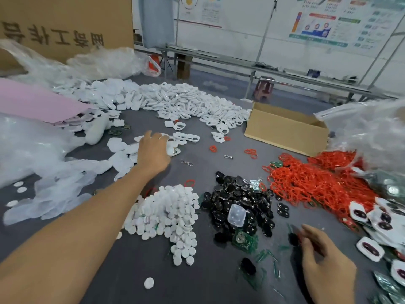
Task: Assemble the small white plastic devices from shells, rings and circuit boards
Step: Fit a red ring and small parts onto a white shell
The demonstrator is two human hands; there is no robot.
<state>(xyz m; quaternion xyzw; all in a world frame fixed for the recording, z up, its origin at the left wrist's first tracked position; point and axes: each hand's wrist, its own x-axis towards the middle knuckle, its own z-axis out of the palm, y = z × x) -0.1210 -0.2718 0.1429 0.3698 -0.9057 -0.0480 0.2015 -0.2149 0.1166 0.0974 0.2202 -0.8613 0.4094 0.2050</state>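
Shells [186,102]: white, big heap at far middle of table [197,281]; more lie scattered nearer, round L hand.
L hand [153,150]: arm stretched far fwd, palm down over the scattered pcs. Fingers bent down, mostly hidden behind back of hand. Thumb side touches a loose shell [174,151]; can't tell if it's gripped.
R hand [324,260]: low right, above table. Fingers half bent, blurred. Small dark piece [292,238] at fingertips; can't tell if pinched or only touched.
Red rings [306,183]: tangled heap, right of centre; a few strays near cardboard box [285,128].
Circuit boards [244,240]: green, at near edge of black parts; thin green offcuts beside them.
Black parts [238,205]: pile at centre, w/ clear case [236,216] lying on top.
White discs [168,213]: pile just left of black parts, beside L forearm; one stray disc nearer.
Part-built devices [372,218]: white w/ dark oval centres, along right edge.
Metal clasps [187,163]: two, on bare table between shells and black parts.
Cardboard box: open, far right, behind red rings.
Plastic bags [32,150]: crumpled, left side; more at right.
Pink sheet [32,102]: far left, partly over the shells.
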